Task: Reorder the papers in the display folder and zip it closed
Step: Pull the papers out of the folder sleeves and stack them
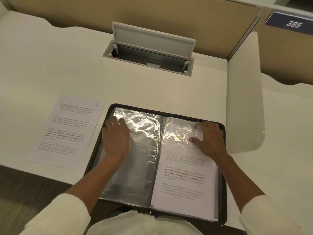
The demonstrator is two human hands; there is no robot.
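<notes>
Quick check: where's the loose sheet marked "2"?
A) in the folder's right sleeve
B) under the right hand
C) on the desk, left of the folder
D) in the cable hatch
C: the loose sheet lies flat on the desk, to the left of the open folder and outside it. The left hand and right hand both rest on the folder's sleeves.

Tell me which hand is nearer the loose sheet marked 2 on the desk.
Left. The left hand lies flat on the display folder's empty left sleeve, right of the loose sheet; the right hand rests on the filled right sleeve, beyond the spine.
</notes>
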